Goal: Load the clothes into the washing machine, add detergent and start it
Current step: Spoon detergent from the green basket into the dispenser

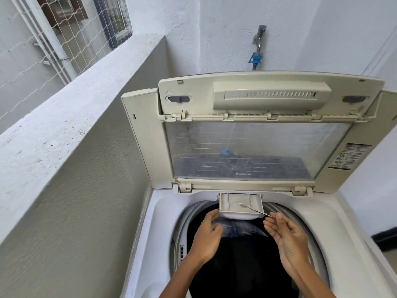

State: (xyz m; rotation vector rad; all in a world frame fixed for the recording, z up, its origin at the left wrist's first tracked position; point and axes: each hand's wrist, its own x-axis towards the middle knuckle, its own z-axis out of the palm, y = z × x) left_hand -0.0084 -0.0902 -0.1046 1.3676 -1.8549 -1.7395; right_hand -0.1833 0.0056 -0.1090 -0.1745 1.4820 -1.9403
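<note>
Setting: an outdoor utility corner with whitewashed walls, a low parapet (71,117) running across the left of the frame, and a wall tap (258,48) at upper centre.

Washing machine (352,229), top-loading, lower centre. Lid (257,134) folded up and back, leaning toward the wall, so the drum mouth is fully open.

Clothes (240,261), dark, already inside the drum; a blue checked garment (238,227) lies on top at the far side, just below the drawer.

Detergent drawer (239,204), at the back rim of the drum opening, pulled out toward the person so its compartments face up for filling. A pale patch inside may be powder, though the view is too soft to be sure.

Spoon (253,209), thin and metal, bowl over the drawer, handle slanting down to the right.

Right hand (287,235), lower right of centre: fingertips pinching the end of the spoon handle, palm turned inward, apparently to tip detergent into the drawer.

Left hand (207,235), lower centre: fingers loosely spread, tips at the drawer's left front corner, holding nothing, probably steadying it.

Status, judged: loading done, detergent step in hand, machine not yet started.
</note>
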